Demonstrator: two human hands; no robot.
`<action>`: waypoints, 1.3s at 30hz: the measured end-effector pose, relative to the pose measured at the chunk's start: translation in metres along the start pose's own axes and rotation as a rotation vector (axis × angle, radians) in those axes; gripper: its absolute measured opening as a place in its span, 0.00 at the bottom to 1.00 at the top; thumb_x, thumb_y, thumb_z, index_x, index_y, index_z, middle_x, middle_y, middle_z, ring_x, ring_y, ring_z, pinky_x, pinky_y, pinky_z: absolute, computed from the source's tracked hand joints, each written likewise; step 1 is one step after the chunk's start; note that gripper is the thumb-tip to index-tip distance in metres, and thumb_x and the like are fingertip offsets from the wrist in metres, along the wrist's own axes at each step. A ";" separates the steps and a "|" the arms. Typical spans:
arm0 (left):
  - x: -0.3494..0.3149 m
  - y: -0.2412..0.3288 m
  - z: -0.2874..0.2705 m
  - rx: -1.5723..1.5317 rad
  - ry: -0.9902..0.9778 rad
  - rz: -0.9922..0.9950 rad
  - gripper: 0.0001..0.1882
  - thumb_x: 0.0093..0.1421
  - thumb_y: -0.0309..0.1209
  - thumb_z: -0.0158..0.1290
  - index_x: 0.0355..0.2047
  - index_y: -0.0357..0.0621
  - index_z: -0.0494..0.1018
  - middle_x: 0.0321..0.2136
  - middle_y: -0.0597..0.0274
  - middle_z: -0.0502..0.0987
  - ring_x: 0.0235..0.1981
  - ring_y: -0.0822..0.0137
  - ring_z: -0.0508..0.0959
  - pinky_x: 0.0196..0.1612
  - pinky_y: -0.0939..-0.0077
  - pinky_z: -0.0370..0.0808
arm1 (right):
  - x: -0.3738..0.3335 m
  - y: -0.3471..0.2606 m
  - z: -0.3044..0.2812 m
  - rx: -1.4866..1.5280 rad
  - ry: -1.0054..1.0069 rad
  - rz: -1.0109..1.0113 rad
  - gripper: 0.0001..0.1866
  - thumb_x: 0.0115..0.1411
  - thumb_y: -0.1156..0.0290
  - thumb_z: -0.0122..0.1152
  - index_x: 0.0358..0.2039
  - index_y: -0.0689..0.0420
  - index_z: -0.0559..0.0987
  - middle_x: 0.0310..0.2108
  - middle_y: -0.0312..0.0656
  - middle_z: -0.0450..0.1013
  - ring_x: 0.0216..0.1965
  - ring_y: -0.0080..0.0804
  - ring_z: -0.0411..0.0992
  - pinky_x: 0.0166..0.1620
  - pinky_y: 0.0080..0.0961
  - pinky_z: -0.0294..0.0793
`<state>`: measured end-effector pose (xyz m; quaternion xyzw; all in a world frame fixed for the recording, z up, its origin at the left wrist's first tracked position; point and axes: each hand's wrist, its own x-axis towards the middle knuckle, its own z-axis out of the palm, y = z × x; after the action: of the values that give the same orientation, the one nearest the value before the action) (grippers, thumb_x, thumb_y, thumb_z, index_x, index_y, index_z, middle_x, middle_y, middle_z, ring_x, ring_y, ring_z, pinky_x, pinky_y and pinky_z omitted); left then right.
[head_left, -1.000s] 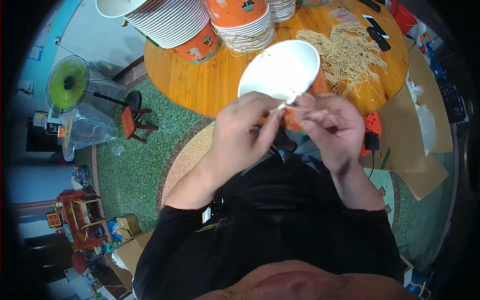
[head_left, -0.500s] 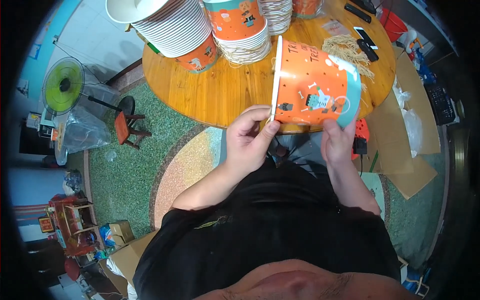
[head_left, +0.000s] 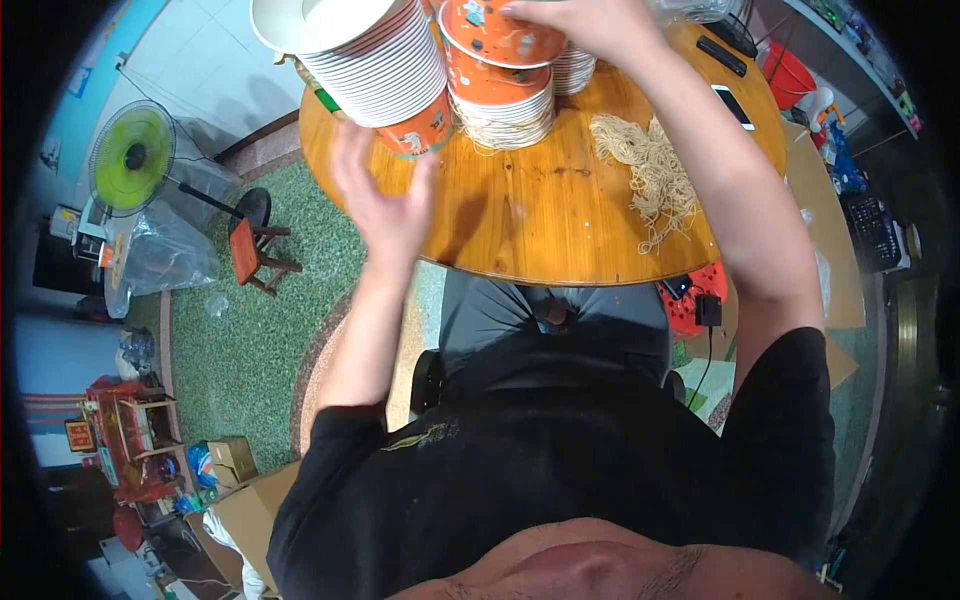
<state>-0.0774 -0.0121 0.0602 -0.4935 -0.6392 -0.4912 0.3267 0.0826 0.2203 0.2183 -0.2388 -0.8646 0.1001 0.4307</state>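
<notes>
My right hand (head_left: 590,22) reaches to the far middle of the table, its fingers on an orange paper bucket (head_left: 490,38) with printed figures. That bucket sits on top of a middle stack of paper buckets (head_left: 500,90), partly inside the one below. Strings hang about the lower rims of this stack. My left hand (head_left: 385,200) is in the air over the table's near left edge, holding nothing, fingers apart and a little blurred. Just beyond it stands a tall, tilted stack of nested white-rimmed buckets (head_left: 385,75).
A tangle of beige strings (head_left: 655,170) lies on the round wooden table (head_left: 540,220). A phone (head_left: 735,105) and a black object (head_left: 720,55) lie at its right. Left are a green fan (head_left: 130,158) and a small stool (head_left: 255,255); right is cardboard (head_left: 845,290).
The bucket held in both hands before me has moved away onto the middle stack. My left hand has let go of it and moved up and left.
</notes>
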 end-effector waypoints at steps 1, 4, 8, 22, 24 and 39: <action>0.026 -0.009 -0.003 0.076 0.067 0.094 0.43 0.51 0.33 0.74 0.64 0.40 0.64 0.65 0.45 0.65 0.69 0.43 0.62 0.70 0.47 0.58 | 0.008 0.005 0.008 0.050 -0.029 -0.051 0.40 0.46 0.50 0.80 0.53 0.66 0.80 0.54 0.60 0.74 0.58 0.53 0.73 0.62 0.40 0.72; 0.098 -0.041 -0.018 0.279 0.149 0.333 0.44 0.52 0.40 0.73 0.65 0.42 0.65 0.67 0.46 0.64 0.71 0.43 0.60 0.70 0.43 0.55 | 0.019 -0.011 0.023 -0.087 -0.199 -0.106 0.39 0.46 0.49 0.79 0.51 0.65 0.81 0.52 0.60 0.76 0.55 0.53 0.75 0.60 0.40 0.74; 0.156 -0.068 -0.012 0.451 -0.063 0.430 0.24 0.63 0.43 0.63 0.56 0.50 0.76 0.56 0.57 0.79 0.64 0.54 0.72 0.69 0.45 0.58 | 0.031 -0.011 0.037 -0.210 -0.403 -0.099 0.36 0.47 0.47 0.78 0.49 0.62 0.83 0.47 0.57 0.80 0.51 0.52 0.78 0.57 0.41 0.76; 0.230 -0.053 -0.042 0.551 0.371 0.464 0.06 0.63 0.32 0.60 0.37 0.46 0.83 0.32 0.54 0.84 0.33 0.49 0.82 0.39 0.59 0.79 | -0.041 0.018 0.061 0.232 -0.028 -0.119 0.45 0.50 0.58 0.78 0.64 0.65 0.69 0.64 0.59 0.65 0.69 0.61 0.56 0.71 0.46 0.58; 0.214 -0.032 -0.059 0.431 0.425 0.454 0.07 0.63 0.32 0.61 0.35 0.43 0.83 0.32 0.53 0.84 0.32 0.53 0.84 0.37 0.66 0.79 | -0.060 0.021 0.073 0.210 0.144 -0.060 0.39 0.52 0.62 0.76 0.61 0.65 0.70 0.60 0.59 0.67 0.65 0.58 0.63 0.67 0.46 0.63; -0.051 0.081 -0.012 -0.154 -0.445 0.124 0.05 0.61 0.20 0.56 0.37 0.40 0.73 0.34 0.56 0.77 0.45 0.51 0.80 0.60 0.45 0.68 | -0.297 0.121 -0.052 -0.014 -0.015 0.253 0.06 0.54 0.74 0.71 0.33 0.58 0.83 0.38 0.43 0.81 0.44 0.45 0.76 0.50 0.38 0.74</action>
<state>0.0138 -0.0372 0.0425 -0.6512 -0.6247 -0.3966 0.1689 0.3161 0.1752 -0.0031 -0.3480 -0.8316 0.1493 0.4063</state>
